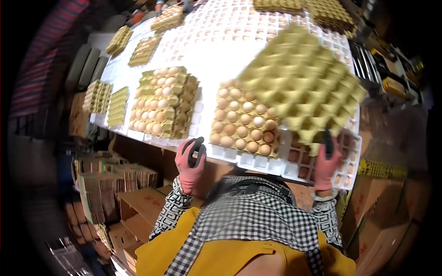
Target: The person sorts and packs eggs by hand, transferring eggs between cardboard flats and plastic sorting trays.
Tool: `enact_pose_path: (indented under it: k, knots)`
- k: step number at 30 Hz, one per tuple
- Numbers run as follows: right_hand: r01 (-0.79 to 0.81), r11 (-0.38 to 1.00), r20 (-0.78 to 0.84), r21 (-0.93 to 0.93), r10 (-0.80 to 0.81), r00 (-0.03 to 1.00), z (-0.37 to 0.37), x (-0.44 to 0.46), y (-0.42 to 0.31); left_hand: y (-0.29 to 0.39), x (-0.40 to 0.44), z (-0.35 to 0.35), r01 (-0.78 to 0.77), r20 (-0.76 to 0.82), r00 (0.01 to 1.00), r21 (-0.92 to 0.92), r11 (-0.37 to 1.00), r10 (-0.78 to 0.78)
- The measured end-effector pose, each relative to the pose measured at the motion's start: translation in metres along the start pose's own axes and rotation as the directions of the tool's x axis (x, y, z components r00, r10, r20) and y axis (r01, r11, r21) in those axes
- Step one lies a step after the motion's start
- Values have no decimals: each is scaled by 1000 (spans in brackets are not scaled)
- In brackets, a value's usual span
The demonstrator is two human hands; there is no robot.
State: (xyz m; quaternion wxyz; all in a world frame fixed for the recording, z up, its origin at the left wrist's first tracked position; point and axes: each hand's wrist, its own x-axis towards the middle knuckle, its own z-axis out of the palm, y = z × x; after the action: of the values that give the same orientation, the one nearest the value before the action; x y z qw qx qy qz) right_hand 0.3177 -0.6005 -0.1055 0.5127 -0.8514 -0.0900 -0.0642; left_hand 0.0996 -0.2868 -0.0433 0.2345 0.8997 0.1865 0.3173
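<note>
Two gloved hands [190,165] [327,165], left loosely curled, right gripping tray [306,83]

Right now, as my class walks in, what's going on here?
Someone in pink-and-black gloves is handling a bumpy yellow egg tray. The right hand grips it by its near corner; no eggs show on it. The left hand hovers apart, seemingly holding nothing. Beyond and between the hands, round brown eggs sit in another yellow tray, and a stack of egg-filled yellow trays stands to its left.
</note>
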Motion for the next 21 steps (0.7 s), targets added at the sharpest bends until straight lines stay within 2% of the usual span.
enact_pose_path:
  k: [1,2,4,5,6,7,8,10,11,12,14,16,18,19,20,21]
  knots:
    - [18,999,-70,45,-15,997,3,9,29,-9,2,-6,-29,-6,1000,43,999,29]
    - [-20,998,-74,62,25,997,9,15,50,-19,4,-11,-60,-3,998,81,995,61]
    - [-152,987,-18,61,153,988,21,22,75,-39,8,-14,48,47,998,7,999,-48]
    - [-225,958,69,-175,240,968,22,17,58,-41,15,-15,174,155,974,-52,983,-164]
    - [-183,974,63,-135,193,979,32,9,59,-44,22,-14,301,274,925,-100,948,-264]
    - [-132,980,102,-147,148,984,40,1,44,-62,21,-6,312,376,895,-145,939,-239]
    - [-87,983,141,-161,110,984,53,-12,22,-83,14,7,190,430,894,-105,976,-127]
    - [29,965,431,-261,90,898,83,-39,-21,-86,14,23,-121,510,852,-32,992,121]
    - [267,887,496,-377,-50,867,100,-54,-39,-91,14,35,-34,650,758,-52,998,60]
    - [488,744,584,-456,-163,795,119,-71,-53,-97,11,46,-155,616,772,-57,986,157]
    - [602,495,660,-627,-74,748,157,-97,-57,-100,9,65,-237,686,710,23,971,157]
    - [563,563,560,-605,-201,804,172,-102,-36,-110,6,78,-295,702,688,38,955,184]
    - [478,736,499,-480,-219,838,150,-94,-43,-118,10,85,-333,735,647,36,942,200]
    - [330,872,390,-362,-180,903,133,-93,-57,-114,20,77,-265,734,652,-11,964,188]
    - [117,977,269,-177,-67,961,119,-101,-53,-122,19,77,-215,676,709,-65,974,202]
    - [-210,962,197,173,175,965,104,-103,-51,-132,18,77,-34,685,713,-179,983,149]
